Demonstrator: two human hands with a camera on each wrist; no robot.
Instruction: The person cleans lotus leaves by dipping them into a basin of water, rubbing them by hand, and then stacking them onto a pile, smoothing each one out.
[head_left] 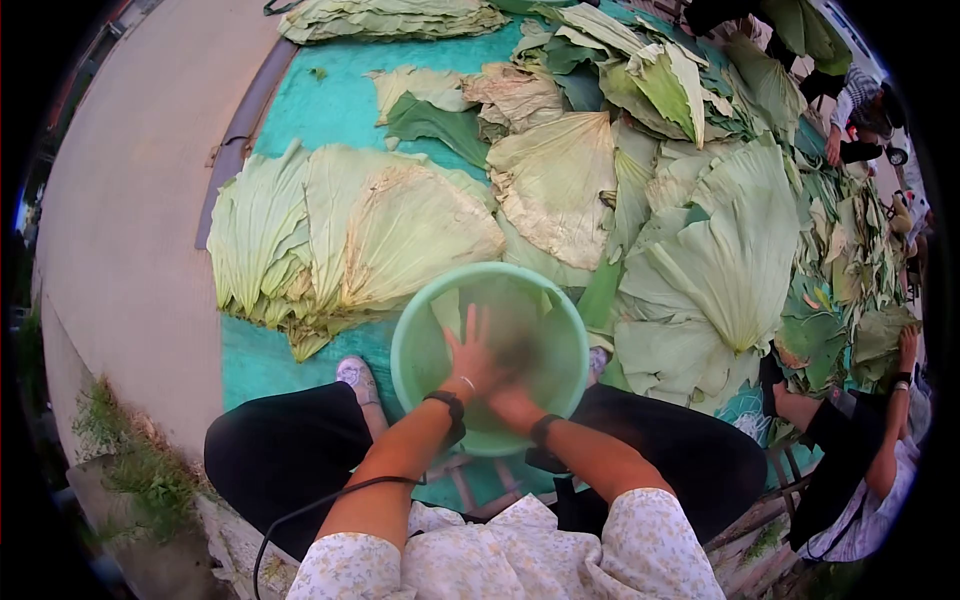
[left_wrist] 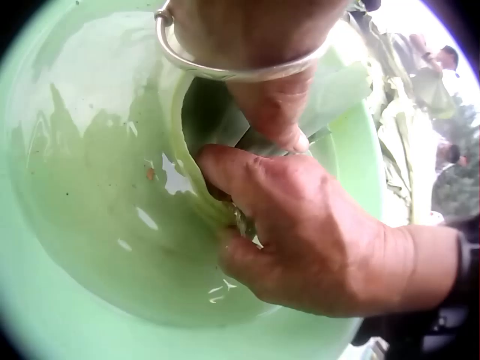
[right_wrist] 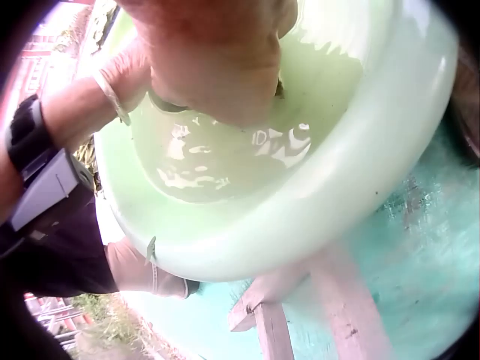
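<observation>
Both hands are inside a pale green plastic basin (head_left: 403,355) with water (left_wrist: 90,195) in it. My left hand (head_left: 472,360), with a bangle at the wrist, has its fingers spread straight over a lotus leaf (left_wrist: 206,112) in the basin. In the left wrist view its thumb touches the leaf. My right hand (left_wrist: 315,232) pinches the leaf's curled edge between thumb and forefinger. A blurred patch hides part of the work in the head view. In the right wrist view the right hand (right_wrist: 217,67) covers most of the leaf.
The basin stands between the person's knees on a teal ground sheet (head_left: 310,110). Stacked lotus leaves (head_left: 350,220) lie beyond it, with a fanned pile (head_left: 720,250) to the right. Wooden slats (right_wrist: 274,322) lie under the near rim. Another person's arm (head_left: 890,430) is at far right.
</observation>
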